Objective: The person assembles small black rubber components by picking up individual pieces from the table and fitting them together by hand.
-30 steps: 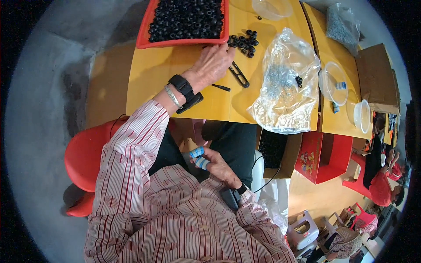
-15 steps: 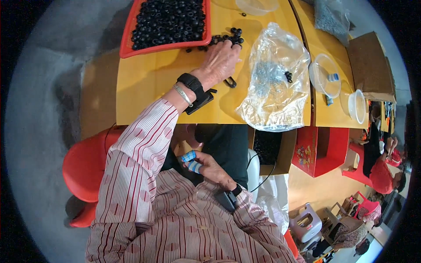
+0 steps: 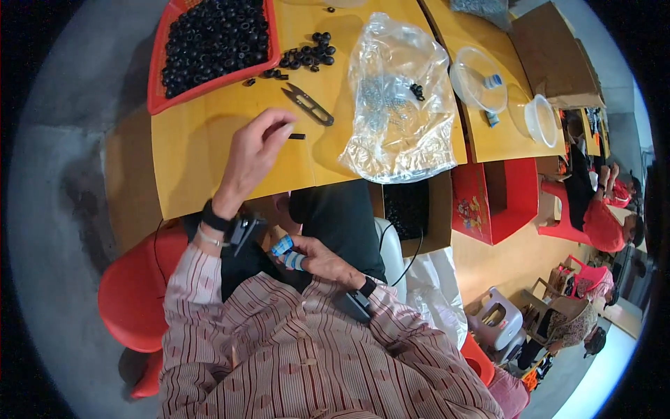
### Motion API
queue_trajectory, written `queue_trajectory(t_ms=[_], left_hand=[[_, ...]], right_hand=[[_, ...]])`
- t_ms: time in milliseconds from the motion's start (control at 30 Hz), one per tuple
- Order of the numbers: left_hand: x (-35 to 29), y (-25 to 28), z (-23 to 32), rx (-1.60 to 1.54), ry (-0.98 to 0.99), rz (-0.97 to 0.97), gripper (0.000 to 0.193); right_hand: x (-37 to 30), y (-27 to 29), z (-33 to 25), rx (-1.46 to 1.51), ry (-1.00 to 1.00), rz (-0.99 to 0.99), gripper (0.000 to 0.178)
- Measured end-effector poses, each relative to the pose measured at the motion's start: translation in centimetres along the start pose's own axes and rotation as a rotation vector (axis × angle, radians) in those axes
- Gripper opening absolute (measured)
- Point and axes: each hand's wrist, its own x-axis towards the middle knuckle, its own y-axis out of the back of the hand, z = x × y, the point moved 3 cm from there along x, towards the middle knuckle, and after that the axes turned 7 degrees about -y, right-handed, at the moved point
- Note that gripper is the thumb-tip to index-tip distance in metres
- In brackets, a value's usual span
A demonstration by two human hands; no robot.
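My left hand (image 3: 257, 153) hangs over the near edge of the yellow table, thumb and forefinger brought together. Whatever may sit in that pinch is too small to make out. Just beyond its fingertips lies a short black piece (image 3: 297, 136), and farther on, a pair of black thread snips (image 3: 308, 106). Loose black rings (image 3: 307, 57) are scattered beside a red basket (image 3: 157, 91) heaped with similar black rings (image 3: 216, 42). Down at my lap, my right hand (image 3: 324, 262) has its fingers curled together, with blue-and-white tape (image 3: 283, 246) around two digits; anything in them is hidden.
A clear plastic bag (image 3: 398, 140) with small pale pieces and a black cluster lies right of the snips. Round clear tubs (image 3: 541, 122) and a cardboard box (image 3: 555, 52) stand farther right. Below the table edge are an open carton (image 3: 436, 209) and a red box (image 3: 471, 199).
My left hand has drawn back from the loose black rings toward me, uncovering the snips and the short black piece. My right hand stays at my lap. The whole view has shifted slightly.
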Motion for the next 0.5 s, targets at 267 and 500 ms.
queue_trajectory(t_ms=[267, 500], left_hand=[[-5.4, 0.9, -2.3, 0.021, 0.014, 0.249, 0.015], [-5.7, 1.1, -2.6, -0.011, 0.023, 0.230, 0.014]], right_hand=[[-0.7, -0.9, -1.8, 0.066, 0.029, 0.111, 0.019], [-6.3, 3.8, -12.0, -0.441, 0.479, 0.828, 0.024]])
